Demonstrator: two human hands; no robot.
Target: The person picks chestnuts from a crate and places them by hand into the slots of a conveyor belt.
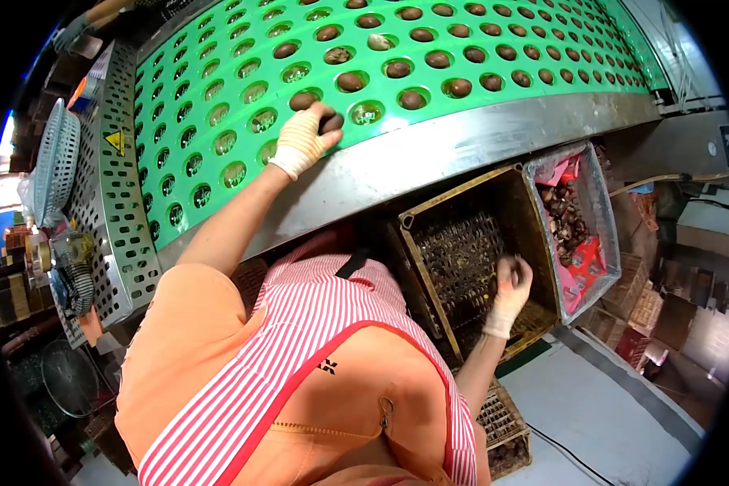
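Observation:
My left hand, in a pale glove, closes round a dark brown egg at the front edge of the green cupped belt. Another brown egg sits in a cup just beyond my fingers, and the cup to the right of my hand holds none. My right hand, also gloved, is over the deep brown crate. Its fingers curl round a small dark brown thing that looks like another egg, partly hidden. A dark lattice tray lies inside the crate.
A steel ledge separates the belt from the crate. Right of the crate stands a lined bin with broken brown pieces. At left are a perforated metal guard and a blue basket. More crates sit low behind my right arm.

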